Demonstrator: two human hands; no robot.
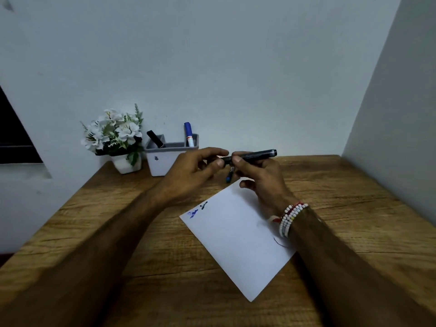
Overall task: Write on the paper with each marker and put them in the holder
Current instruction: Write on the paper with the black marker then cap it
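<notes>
Head: cylindrical marker (257, 153), woodgrain table (354, 199).

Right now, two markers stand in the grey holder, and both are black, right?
Not quite: the head view shows two markers in the grey holder, but only one is a black marker; the other is a blue marker.

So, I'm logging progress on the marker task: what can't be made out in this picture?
- Head view, black marker: the left hand and right hand cover its near end, so capped or not is unclear.
- Head view, marker on the table: mostly behind the hands; only a blue end shows.
- Head view, paper: marks too small to read; the right wrist covers part of one.
</notes>
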